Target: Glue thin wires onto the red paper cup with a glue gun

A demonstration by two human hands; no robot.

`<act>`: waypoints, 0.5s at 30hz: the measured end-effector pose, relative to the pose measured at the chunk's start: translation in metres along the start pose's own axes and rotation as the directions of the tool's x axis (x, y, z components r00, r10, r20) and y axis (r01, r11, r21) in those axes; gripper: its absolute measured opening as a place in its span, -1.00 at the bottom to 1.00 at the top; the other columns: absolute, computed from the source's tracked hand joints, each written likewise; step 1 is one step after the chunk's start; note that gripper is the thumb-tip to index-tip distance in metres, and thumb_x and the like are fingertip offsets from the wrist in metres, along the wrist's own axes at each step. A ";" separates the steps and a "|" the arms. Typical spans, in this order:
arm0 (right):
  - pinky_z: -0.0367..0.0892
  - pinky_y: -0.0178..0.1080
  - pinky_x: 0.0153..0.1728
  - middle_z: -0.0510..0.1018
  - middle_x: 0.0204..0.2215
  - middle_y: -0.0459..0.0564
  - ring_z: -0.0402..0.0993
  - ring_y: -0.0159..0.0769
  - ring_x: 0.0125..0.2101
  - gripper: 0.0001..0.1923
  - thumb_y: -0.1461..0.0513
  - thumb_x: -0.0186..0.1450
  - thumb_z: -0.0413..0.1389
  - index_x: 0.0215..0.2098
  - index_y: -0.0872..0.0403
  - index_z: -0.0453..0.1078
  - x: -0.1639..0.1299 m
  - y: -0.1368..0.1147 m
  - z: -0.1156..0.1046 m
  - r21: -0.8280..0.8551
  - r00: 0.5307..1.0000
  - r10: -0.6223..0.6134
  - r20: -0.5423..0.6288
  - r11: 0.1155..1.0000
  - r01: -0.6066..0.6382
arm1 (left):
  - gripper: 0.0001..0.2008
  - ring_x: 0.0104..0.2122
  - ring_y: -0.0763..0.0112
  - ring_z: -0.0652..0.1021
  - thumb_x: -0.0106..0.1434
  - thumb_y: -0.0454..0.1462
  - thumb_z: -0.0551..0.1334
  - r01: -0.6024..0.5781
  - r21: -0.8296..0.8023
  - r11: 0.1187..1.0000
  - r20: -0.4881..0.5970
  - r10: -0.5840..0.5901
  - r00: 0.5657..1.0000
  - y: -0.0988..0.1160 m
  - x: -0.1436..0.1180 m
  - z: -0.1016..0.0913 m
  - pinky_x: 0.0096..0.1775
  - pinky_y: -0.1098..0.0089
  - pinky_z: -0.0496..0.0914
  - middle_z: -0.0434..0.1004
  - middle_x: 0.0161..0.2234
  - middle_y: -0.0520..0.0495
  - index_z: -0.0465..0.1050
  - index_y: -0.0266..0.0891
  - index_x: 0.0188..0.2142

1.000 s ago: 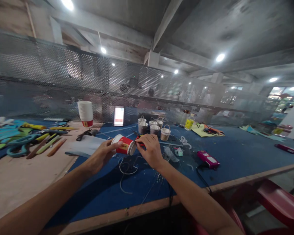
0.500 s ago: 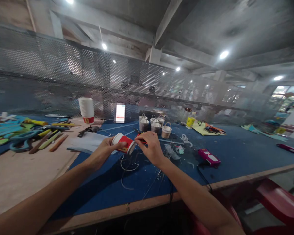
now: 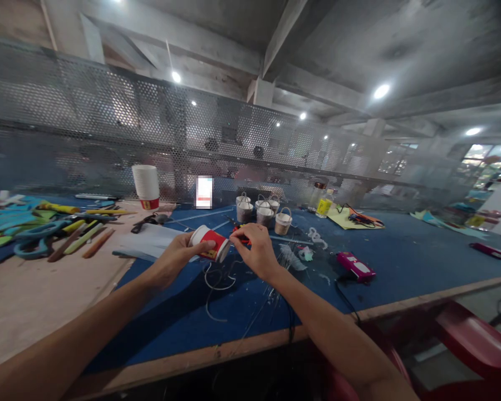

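A red and white paper cup [image 3: 210,243] lies tilted on its side in the air, gripped by my left hand [image 3: 178,253] with the thumb across its red band. Close to the cup's right end, the fingertips of my right hand [image 3: 254,248] are pinched together; whatever sits between them is too small to make out. Below the cup, a loop of thin pale cord [image 3: 220,288] rests on the blue table [image 3: 162,323]. Behind my right hand, a tool with red handles [image 3: 242,240] is partly hidden.
Several small handled buckets [image 3: 264,214] stand at the back, near a yellow-labelled bottle [image 3: 324,204]. Stacked paper cups [image 3: 146,184] rise at the back left. Blue scissors [image 3: 35,240] and coloured sticks [image 3: 98,243] lie left. A magenta device [image 3: 355,266] is on the right.
The view has shifted very slightly. Both hands and the cup keep nearly the same pose.
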State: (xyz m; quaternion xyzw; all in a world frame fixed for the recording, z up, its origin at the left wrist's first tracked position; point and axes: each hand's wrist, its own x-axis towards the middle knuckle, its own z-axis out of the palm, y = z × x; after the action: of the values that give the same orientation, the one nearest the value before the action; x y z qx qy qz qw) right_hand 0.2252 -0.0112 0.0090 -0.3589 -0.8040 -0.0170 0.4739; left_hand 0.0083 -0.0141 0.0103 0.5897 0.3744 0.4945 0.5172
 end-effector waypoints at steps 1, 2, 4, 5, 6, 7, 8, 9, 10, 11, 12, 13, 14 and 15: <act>0.14 -0.10 0.14 0.62 -0.26 -0.06 0.51 -0.24 -0.16 -0.91 0.22 0.42 0.12 -0.25 -0.01 0.46 0.000 0.000 0.000 -0.001 1.000 0.004 0.007 1.000 -0.004 | -0.81 -0.45 0.29 0.60 0.10 -0.17 0.46 0.000 0.000 1.000 -0.002 0.000 1.000 0.001 0.000 0.000 -0.31 0.37 0.43 0.69 -0.42 -0.10 0.62 -0.25 -0.38; 0.14 -0.10 0.14 0.62 -0.26 -0.06 0.51 -0.24 -0.16 -0.91 0.21 0.42 0.12 -0.25 -0.01 0.46 0.000 0.000 0.000 -0.002 1.000 0.007 0.014 1.000 -0.007 | -0.81 -0.45 0.29 0.60 0.09 -0.17 0.47 0.000 -0.001 1.000 -0.006 0.000 1.000 0.001 0.000 0.000 -0.32 0.37 0.43 0.69 -0.43 -0.09 0.62 -0.25 -0.39; 0.14 -0.10 0.14 0.62 -0.26 -0.06 0.50 -0.24 -0.16 -0.91 0.21 0.42 0.12 -0.24 -0.01 0.46 0.000 0.001 0.000 -0.004 1.000 0.005 0.024 1.000 -0.005 | -0.82 -0.46 0.29 0.59 0.08 -0.18 0.47 0.003 -0.008 1.000 -0.008 -0.003 1.000 0.002 -0.001 0.001 -0.33 0.37 0.42 0.68 -0.44 -0.09 0.62 -0.25 -0.40; 0.13 -0.10 0.14 0.62 -0.26 -0.06 0.50 -0.24 -0.16 -0.91 0.21 0.42 0.12 -0.24 -0.01 0.46 0.000 0.001 0.000 -0.008 1.000 0.002 0.027 1.000 -0.001 | -0.83 -0.47 0.29 0.59 0.08 -0.19 0.47 0.005 -0.012 1.000 -0.004 -0.006 1.000 0.003 -0.001 0.002 -0.33 0.38 0.42 0.68 -0.45 -0.08 0.62 -0.24 -0.41; 0.13 -0.10 0.14 0.62 -0.26 -0.07 0.50 -0.25 -0.15 -0.91 0.21 0.43 0.12 -0.23 -0.01 0.47 0.000 0.002 0.000 -0.014 1.000 -0.005 0.031 1.000 0.005 | -0.83 -0.47 0.30 0.59 0.08 -0.19 0.46 0.008 -0.016 1.000 0.001 -0.008 1.000 0.003 -0.001 0.002 -0.34 0.38 0.42 0.68 -0.46 -0.08 0.62 -0.24 -0.42; 0.12 -0.10 0.15 0.62 -0.25 -0.06 0.50 -0.25 -0.15 -0.91 0.21 0.43 0.12 -0.22 -0.01 0.47 0.000 0.002 0.000 -0.023 0.999 -0.012 0.032 1.000 0.013 | -0.83 -0.48 0.30 0.58 0.08 -0.19 0.46 0.007 -0.018 1.000 0.007 -0.007 1.000 0.003 -0.002 0.002 -0.34 0.38 0.41 0.68 -0.46 -0.08 0.62 -0.24 -0.42; 0.11 -0.09 0.16 0.63 -0.24 -0.06 0.50 -0.24 -0.14 -0.90 0.21 0.43 0.11 -0.22 -0.01 0.47 -0.001 0.003 0.000 -0.034 0.999 -0.022 0.034 0.999 0.023 | -0.83 -0.47 0.30 0.58 0.08 -0.19 0.46 0.005 -0.016 1.000 0.015 -0.005 1.000 0.003 -0.002 0.002 -0.34 0.38 0.42 0.68 -0.46 -0.08 0.62 -0.25 -0.41; 0.11 -0.09 0.16 0.63 -0.24 -0.06 0.50 -0.24 -0.13 -0.90 0.21 0.44 0.11 -0.22 -0.01 0.47 -0.001 0.003 0.000 -0.045 0.999 -0.033 0.035 0.998 0.034 | -0.83 -0.47 0.30 0.59 0.09 -0.19 0.46 0.000 -0.013 1.000 0.021 0.000 1.000 0.003 -0.002 0.002 -0.33 0.38 0.42 0.68 -0.45 -0.09 0.62 -0.25 -0.40; 0.10 -0.08 0.17 0.63 -0.23 -0.06 0.50 -0.24 -0.12 -0.90 0.21 0.44 0.11 -0.21 -0.02 0.47 -0.001 0.004 0.000 -0.054 0.998 -0.044 0.035 0.997 0.046 | -0.82 -0.46 0.29 0.59 0.10 -0.19 0.45 -0.004 -0.010 1.000 0.025 0.004 1.000 0.002 -0.002 0.002 -0.32 0.37 0.42 0.68 -0.44 -0.09 0.62 -0.26 -0.39; 0.10 -0.08 0.17 0.64 -0.23 -0.06 0.50 -0.24 -0.12 -0.89 0.21 0.45 0.10 -0.21 -0.02 0.47 -0.001 0.005 0.000 -0.062 0.998 -0.056 0.032 0.996 0.058 | -0.82 -0.44 0.29 0.60 0.10 -0.19 0.45 -0.009 -0.007 1.000 0.026 0.010 1.000 0.001 -0.001 0.002 -0.31 0.37 0.43 0.69 -0.42 -0.10 0.63 -0.26 -0.38; 0.10 -0.09 0.17 0.64 -0.22 -0.06 0.50 -0.24 -0.11 -0.89 0.21 0.45 0.10 -0.20 -0.02 0.48 -0.001 0.005 0.000 -0.068 0.997 -0.066 0.028 0.995 0.068 | -0.82 -0.43 0.28 0.61 0.10 -0.19 0.46 -0.014 -0.006 1.000 0.023 0.014 1.000 0.000 -0.001 0.001 -0.30 0.37 0.43 0.70 -0.41 -0.11 0.63 -0.26 -0.37; 0.10 -0.09 0.18 0.64 -0.21 -0.06 0.50 -0.25 -0.10 -0.88 0.20 0.46 0.09 -0.19 -0.02 0.48 -0.001 0.005 0.000 -0.074 0.997 -0.075 0.023 0.994 0.076 | -0.82 -0.42 0.27 0.62 0.10 -0.19 0.46 -0.017 -0.006 1.000 0.015 0.017 1.000 -0.001 0.000 0.000 -0.29 0.37 0.44 0.70 -0.39 -0.12 0.64 -0.26 -0.36; 0.10 -0.08 0.19 0.64 -0.20 -0.06 0.50 -0.25 -0.10 -0.86 0.20 0.47 0.08 -0.18 -0.02 0.49 -0.002 0.004 -0.001 -0.080 0.997 -0.081 0.020 0.993 0.082 | -0.82 -0.41 0.26 0.62 0.09 -0.19 0.47 -0.023 -0.005 1.000 -0.002 0.023 1.000 -0.001 0.001 0.000 -0.28 0.36 0.44 0.71 -0.39 -0.13 0.64 -0.25 -0.36; 0.09 -0.08 0.20 0.64 -0.19 -0.05 0.50 -0.25 -0.09 -0.84 0.20 0.48 0.06 -0.16 -0.03 0.49 -0.002 0.003 -0.001 -0.086 0.996 -0.087 0.019 0.992 0.088 | -0.82 -0.40 0.25 0.62 0.08 -0.19 0.47 -0.032 -0.001 0.999 -0.025 0.032 0.999 -0.002 0.001 -0.001 -0.28 0.36 0.45 0.71 -0.38 -0.13 0.65 -0.25 -0.36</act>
State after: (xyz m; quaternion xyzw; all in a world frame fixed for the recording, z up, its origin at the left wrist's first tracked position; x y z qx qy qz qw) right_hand 0.2286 -0.0103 0.0071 -0.3436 -0.8211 -0.0697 0.4504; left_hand 0.0081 -0.0123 0.0089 0.5891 0.3708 0.5104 0.5050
